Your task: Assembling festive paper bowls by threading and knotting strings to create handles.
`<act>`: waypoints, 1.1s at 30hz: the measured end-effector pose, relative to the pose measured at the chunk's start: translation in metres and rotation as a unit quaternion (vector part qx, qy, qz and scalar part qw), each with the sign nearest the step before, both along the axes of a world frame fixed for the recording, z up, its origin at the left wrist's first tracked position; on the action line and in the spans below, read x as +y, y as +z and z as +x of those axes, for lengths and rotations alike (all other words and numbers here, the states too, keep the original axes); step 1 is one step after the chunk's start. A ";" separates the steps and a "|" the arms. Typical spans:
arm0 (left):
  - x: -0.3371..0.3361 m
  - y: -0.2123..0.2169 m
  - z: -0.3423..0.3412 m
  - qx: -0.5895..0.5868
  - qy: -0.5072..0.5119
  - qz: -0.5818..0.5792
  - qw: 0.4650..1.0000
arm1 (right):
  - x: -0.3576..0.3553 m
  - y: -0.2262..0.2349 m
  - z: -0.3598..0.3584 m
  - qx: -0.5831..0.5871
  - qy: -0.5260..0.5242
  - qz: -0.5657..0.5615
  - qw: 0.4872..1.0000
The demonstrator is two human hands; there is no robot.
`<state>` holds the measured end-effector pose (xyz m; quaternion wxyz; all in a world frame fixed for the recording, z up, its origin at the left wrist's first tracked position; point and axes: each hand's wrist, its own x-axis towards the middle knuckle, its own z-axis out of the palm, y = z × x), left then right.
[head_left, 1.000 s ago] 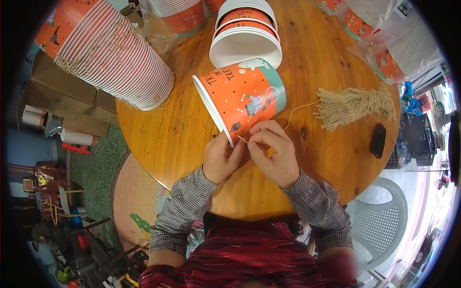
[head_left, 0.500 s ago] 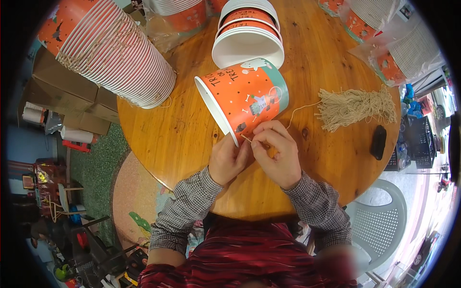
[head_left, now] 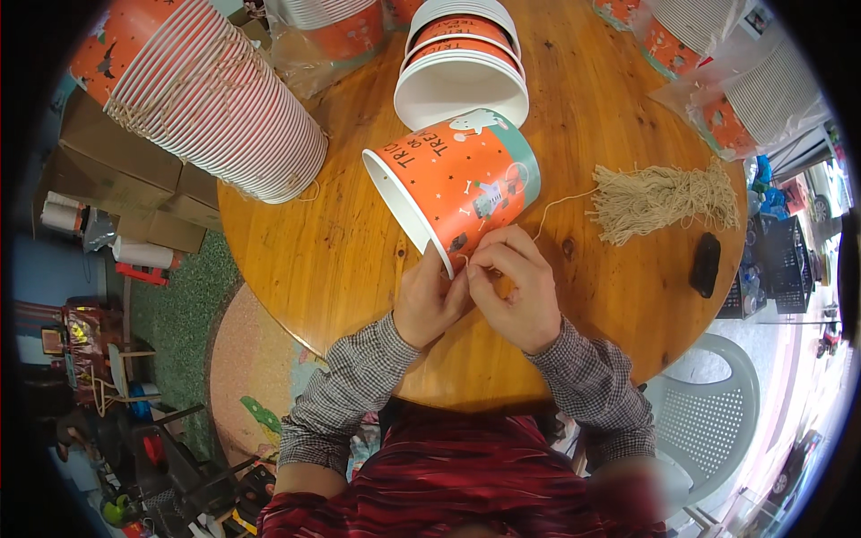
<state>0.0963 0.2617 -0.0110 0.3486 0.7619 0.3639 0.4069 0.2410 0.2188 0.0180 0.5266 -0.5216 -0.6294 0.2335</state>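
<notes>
An orange paper bucket [head_left: 448, 179] with a green base band, printed figures and a white rim lies tilted on its side on the table, its mouth toward the lower left. My left hand [head_left: 426, 305] grips the rim's near edge, fingers partly inside the bucket. Close beside it, my right hand [head_left: 520, 291] pinches a thin beige string [head_left: 556, 204] against the bucket wall near the rim. That string's other end of view leads to a bundle of cut strings [head_left: 664, 204] on the right. The fingertips hide the exact spot where string and bucket meet.
Behind the bucket lie nested white-rimmed buckets [head_left: 462, 90]. A tall bucket stack [head_left: 224, 108] with strings hanging on it leans at the left. Bagged buckets [head_left: 753, 108] sit far right. A black object [head_left: 707, 265] lies near the table's right edge, by a grey chair [head_left: 713, 412].
The bucket has turned slightly, its printed figure shifting down and right. The string stretch between the rim and my right fingers now shows as a small curl. Both hands stay nearly in place.
</notes>
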 end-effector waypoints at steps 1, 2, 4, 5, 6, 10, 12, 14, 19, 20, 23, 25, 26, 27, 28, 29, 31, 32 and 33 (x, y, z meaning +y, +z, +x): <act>0.001 0.000 -0.001 0.000 0.000 0.000 1.000 | 0.000 0.001 0.001 0.004 0.008 0.001 1.000; 0.002 0.000 -0.003 0.010 -0.014 0.016 1.000 | 0.000 0.002 0.001 0.008 0.015 0.002 1.000; 0.003 0.000 -0.003 0.018 -0.028 0.031 0.999 | -0.001 0.004 0.001 0.005 0.022 0.003 1.000; 0.003 0.000 -0.002 0.014 -0.029 0.040 0.999 | -0.001 0.004 0.001 0.003 0.028 0.005 1.000; 0.003 0.000 -0.002 0.010 -0.029 0.048 0.998 | -0.002 0.004 0.001 0.003 0.028 0.005 1.000; 0.002 0.003 -0.002 0.001 -0.033 0.005 0.999 | -0.003 0.006 0.001 0.042 0.030 -0.041 0.998; 0.003 0.001 -0.002 -0.016 -0.024 0.063 0.998 | -0.002 0.007 0.001 0.062 0.028 -0.060 0.996; 0.003 0.006 -0.004 -0.048 -0.040 0.048 0.997 | -0.002 0.005 0.003 0.113 0.024 -0.094 0.989; -0.001 0.003 -0.011 -0.136 -0.038 -0.051 0.989 | 0.000 0.004 0.002 0.129 0.024 -0.115 0.985; -0.002 0.003 -0.010 -0.136 -0.038 -0.051 0.989 | 0.000 0.003 0.001 0.123 0.020 -0.108 0.986; -0.002 0.003 -0.009 -0.158 -0.040 -0.056 0.985 | 0.001 0.000 0.000 0.130 0.014 -0.113 0.985; -0.002 0.005 -0.007 -0.157 -0.042 -0.035 0.986 | 0.001 -0.002 -0.001 0.129 0.012 -0.116 0.985; -0.001 0.005 -0.007 -0.158 -0.042 -0.036 0.986 | 0.001 -0.002 -0.001 0.129 0.009 -0.119 0.984; -0.001 0.005 -0.007 -0.159 -0.046 -0.032 0.986 | 0.001 -0.001 -0.001 0.129 0.010 -0.119 0.984; 0.000 0.005 -0.008 -0.159 -0.050 -0.029 0.986 | 0.001 -0.001 -0.001 0.118 0.005 -0.111 0.987; 0.000 0.007 -0.008 -0.159 -0.049 -0.029 0.986 | 0.001 0.000 -0.001 0.108 0.000 -0.103 0.989; 0.001 0.010 -0.009 -0.125 -0.058 -0.004 0.990 | 0.001 0.001 -0.002 0.107 -0.004 -0.105 0.989; 0.001 0.010 -0.009 -0.126 -0.057 -0.004 0.990 | 0.001 0.001 -0.003 0.106 -0.008 -0.107 0.989; 0.001 0.009 -0.009 -0.125 -0.056 -0.001 0.991 | 0.001 0.000 -0.003 0.106 -0.007 -0.107 0.989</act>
